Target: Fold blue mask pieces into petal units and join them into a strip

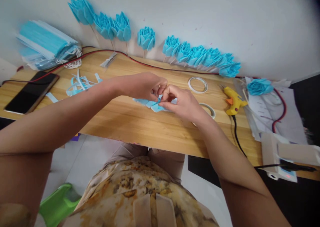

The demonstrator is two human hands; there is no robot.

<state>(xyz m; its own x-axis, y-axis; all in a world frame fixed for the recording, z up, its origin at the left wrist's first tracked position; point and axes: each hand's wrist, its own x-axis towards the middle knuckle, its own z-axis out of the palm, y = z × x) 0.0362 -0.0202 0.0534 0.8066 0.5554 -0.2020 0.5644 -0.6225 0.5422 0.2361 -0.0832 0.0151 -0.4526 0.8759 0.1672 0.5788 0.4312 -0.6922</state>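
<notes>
My left hand (145, 85) and my right hand (180, 101) meet over the middle of the wooden table (130, 120). Both pinch a small folded piece of blue mask fabric (153, 104) that lies partly on the table under them. The fingers of both hands are closed on its upper edge. A row of finished blue fabric flowers (197, 55) on sticks leans against the wall behind. Another blue flower (259, 86) lies on papers at the right.
A stack of blue face masks (46, 43) sits at the back left, beside blue scraps (80, 83) and a black phone (31, 91). Two tape rolls (198, 84), a yellow glue gun (233, 101) with its cord, a red cable and a white device (280, 157) lie to the right.
</notes>
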